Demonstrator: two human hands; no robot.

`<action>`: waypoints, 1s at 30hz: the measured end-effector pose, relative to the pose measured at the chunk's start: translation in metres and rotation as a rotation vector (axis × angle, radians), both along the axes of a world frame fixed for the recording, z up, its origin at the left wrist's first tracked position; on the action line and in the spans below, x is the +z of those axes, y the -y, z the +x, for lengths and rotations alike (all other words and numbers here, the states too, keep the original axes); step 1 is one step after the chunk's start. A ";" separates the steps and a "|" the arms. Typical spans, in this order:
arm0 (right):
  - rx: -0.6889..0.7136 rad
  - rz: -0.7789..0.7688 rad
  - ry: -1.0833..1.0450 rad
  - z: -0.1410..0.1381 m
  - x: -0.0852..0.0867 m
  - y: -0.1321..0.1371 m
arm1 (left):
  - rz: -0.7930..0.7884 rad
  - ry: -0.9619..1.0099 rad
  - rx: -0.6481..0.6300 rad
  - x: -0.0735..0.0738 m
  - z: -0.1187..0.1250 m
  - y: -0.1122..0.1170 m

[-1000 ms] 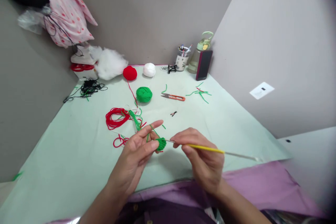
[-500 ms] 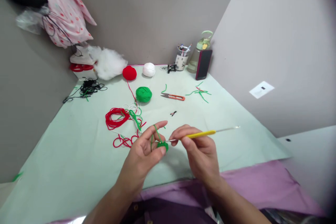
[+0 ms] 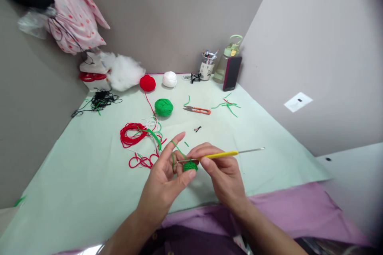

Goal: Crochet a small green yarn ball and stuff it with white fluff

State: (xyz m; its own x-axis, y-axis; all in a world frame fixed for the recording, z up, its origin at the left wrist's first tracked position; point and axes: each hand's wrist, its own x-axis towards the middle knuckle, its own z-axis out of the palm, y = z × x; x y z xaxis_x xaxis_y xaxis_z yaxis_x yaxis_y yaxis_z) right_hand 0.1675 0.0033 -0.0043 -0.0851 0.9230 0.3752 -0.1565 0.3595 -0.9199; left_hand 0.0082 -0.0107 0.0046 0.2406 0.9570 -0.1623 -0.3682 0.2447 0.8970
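My left hand (image 3: pixel 166 181) pinches a small green crochet piece (image 3: pixel 190 166) between thumb and fingers. Green working yarn (image 3: pixel 178 148) runs over its raised index finger down to the piece. In my right hand (image 3: pixel 223 173) is a double-ended crochet hook with a yellow handle (image 3: pixel 220 154), held like a pencil. The hook's thin metal end crosses just above the green piece and points left, while its other end sticks out to the right. Behind the hands lies a green yarn ball (image 3: pixel 164 107).
Red yarn coils (image 3: pixel 133 134) lie left of my hands. Orange thread snips (image 3: pixel 197 110) and green yarn scraps (image 3: pixel 228 104) sit farther back. Along the wall stand a red ball (image 3: pixel 147 83), a white ball (image 3: pixel 169 79), a pen cup (image 3: pixel 207 67), a bottle (image 3: pixel 222 65) and a phone (image 3: pixel 232 73).
The right hand and hook have shifted left, so the hook tip reaches past the green piece. The left hand's index finger is raised higher, and the piece has moved slightly right.
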 end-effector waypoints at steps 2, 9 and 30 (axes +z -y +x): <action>0.004 0.011 0.023 0.000 0.000 0.001 | -0.007 -0.034 -0.001 0.000 0.000 0.001; -0.011 -0.008 0.038 0.006 0.002 0.000 | 0.030 -0.163 -0.071 0.001 -0.012 -0.005; 0.237 -0.247 -0.309 0.018 0.022 -0.012 | 0.098 0.458 -0.037 0.070 -0.036 -0.035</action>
